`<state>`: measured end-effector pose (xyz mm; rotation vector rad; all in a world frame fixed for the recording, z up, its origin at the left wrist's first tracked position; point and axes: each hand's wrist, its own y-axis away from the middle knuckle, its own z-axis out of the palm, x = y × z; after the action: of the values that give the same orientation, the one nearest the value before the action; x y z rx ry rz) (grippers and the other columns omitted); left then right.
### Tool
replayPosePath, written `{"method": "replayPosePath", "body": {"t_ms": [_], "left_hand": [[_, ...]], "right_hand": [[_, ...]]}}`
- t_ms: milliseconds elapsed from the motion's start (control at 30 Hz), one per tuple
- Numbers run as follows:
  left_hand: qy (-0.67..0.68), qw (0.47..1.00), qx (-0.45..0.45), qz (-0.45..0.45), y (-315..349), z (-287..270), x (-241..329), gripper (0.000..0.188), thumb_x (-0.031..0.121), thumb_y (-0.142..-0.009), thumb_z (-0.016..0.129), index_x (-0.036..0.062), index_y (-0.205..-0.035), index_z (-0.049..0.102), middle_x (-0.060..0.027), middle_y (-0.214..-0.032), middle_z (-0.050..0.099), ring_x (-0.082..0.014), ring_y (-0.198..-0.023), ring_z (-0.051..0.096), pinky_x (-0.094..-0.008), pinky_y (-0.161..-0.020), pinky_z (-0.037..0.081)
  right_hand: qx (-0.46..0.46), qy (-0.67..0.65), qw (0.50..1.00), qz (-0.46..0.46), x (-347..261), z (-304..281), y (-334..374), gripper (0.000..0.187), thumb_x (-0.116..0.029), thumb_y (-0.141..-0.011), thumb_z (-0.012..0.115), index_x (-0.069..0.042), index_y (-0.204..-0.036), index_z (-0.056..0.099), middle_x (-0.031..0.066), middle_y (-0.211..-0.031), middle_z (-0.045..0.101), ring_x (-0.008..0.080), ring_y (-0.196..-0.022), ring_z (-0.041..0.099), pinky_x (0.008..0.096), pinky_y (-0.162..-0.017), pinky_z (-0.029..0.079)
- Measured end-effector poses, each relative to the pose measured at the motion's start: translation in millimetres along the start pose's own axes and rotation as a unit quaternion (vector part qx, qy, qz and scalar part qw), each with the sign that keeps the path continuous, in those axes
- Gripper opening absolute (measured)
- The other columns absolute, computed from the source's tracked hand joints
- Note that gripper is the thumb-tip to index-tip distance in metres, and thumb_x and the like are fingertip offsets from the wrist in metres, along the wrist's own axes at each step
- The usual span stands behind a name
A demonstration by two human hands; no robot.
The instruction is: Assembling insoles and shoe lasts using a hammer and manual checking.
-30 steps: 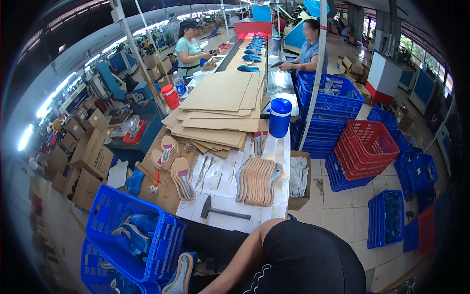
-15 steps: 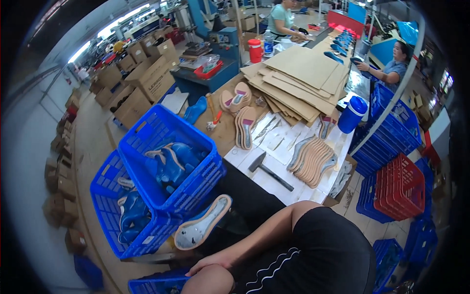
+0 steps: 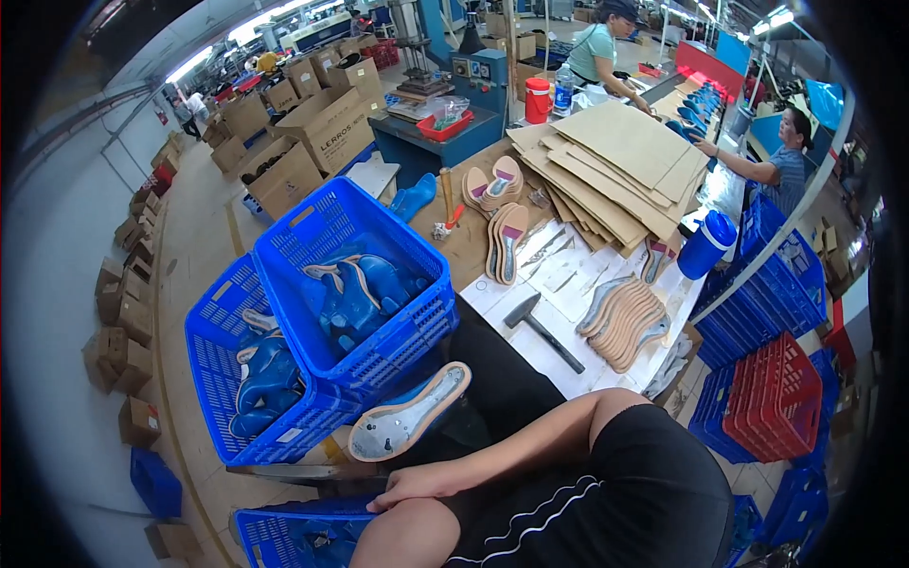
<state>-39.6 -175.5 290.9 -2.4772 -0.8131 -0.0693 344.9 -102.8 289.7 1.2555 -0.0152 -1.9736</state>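
Note:
My right hand (image 3: 414, 485) rests against a bare rounded limb (image 3: 409, 536), knee or arm I cannot tell. Its fingers lie loosely stretched over the limb, with nothing seen in them. My left hand is not in view. Close beyond the right hand, a blue shoe last (image 3: 363, 441) has a tan-edged insole (image 3: 409, 413) on its upturned bottom. What supports it is partly hidden. A tilted blue crate (image 3: 431, 320) holds several blue lasts (image 3: 346, 317). Beside it, a second blue crate (image 3: 221, 379) holds more lasts. Below the hand sits another blue crate (image 3: 254, 530).
On the worktable lie a hammer (image 3: 546, 333), a row of insoles (image 3: 625, 324), smaller insole stacks (image 3: 505, 248), and cardboard sheets (image 3: 615, 151). A blue jug (image 3: 707, 244) stands at its edge. Red crates (image 3: 775, 398) stack at right. Two co-workers work farther back.
My view has shifted, so the table and crates sit farther right and mostly higher. My right hand stays on the limb. The co-worker at right has an arm stretched toward the line of lasts.

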Motion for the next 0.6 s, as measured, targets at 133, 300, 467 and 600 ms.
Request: {"method": "replayPosePath", "body": {"t_ms": [133, 300, 467, 600], "left_hand": [[-0.021, 0.999, 0.004, -0.030, 12, -6, 7, 0.068, 0.047, -0.084, 0.084, 0.0002, -0.128, 0.061, -0.0260, -0.119, 0.064, -0.0448, -0.107, 0.060, -0.0524, -0.092, 0.047], [-0.060, 0.995, 0.018, -0.079, 26, -18, 6, 0.067, 0.047, -0.084, 0.084, 0.0002, -0.127, 0.061, -0.0254, -0.118, 0.064, -0.0441, -0.106, 0.060, -0.0518, -0.091, 0.048], [-0.098, 0.987, 0.035, -0.122, 39, -34, 13, 0.066, 0.046, -0.084, 0.084, 0.0002, -0.125, 0.061, -0.0249, -0.117, 0.064, -0.0434, -0.105, 0.061, -0.0513, -0.089, 0.048], [-0.127, 0.976, 0.051, -0.169, 52, -46, 15, 0.065, 0.046, -0.084, 0.085, 0.0003, -0.124, 0.061, -0.0245, -0.116, 0.064, -0.0429, -0.104, 0.061, -0.0508, -0.088, 0.048]], "right_hand": [[0.004, -0.106, 0.994, 0.021, 13, 0, -6, 0.034, -0.036, -0.108, 0.066, -0.004, -0.112, 0.076, 0.0017, -0.093, 0.076, 0.0090, -0.082, 0.071, 0.0235, -0.073, 0.056], [-0.019, -0.325, 0.943, 0.071, 7, 9, 0, 0.031, -0.035, -0.108, 0.065, -0.005, -0.110, 0.075, -0.0005, -0.100, 0.074, 0.0057, -0.088, 0.068, 0.0220, -0.079, 0.054], [-0.059, -0.220, 0.974, -0.013, 40, -19, -21, 0.034, -0.026, -0.108, 0.064, -0.003, -0.135, 0.068, 0.0053, -0.123, 0.075, 0.0116, -0.110, 0.071, 0.0274, -0.097, 0.057], [-0.161, -0.420, 0.886, 0.111, 46, -24, -27, 0.035, -0.027, -0.108, 0.066, -0.002, -0.131, 0.070, 0.0056, -0.120, 0.076, 0.0089, -0.109, 0.070, 0.0259, -0.097, 0.055]]}}
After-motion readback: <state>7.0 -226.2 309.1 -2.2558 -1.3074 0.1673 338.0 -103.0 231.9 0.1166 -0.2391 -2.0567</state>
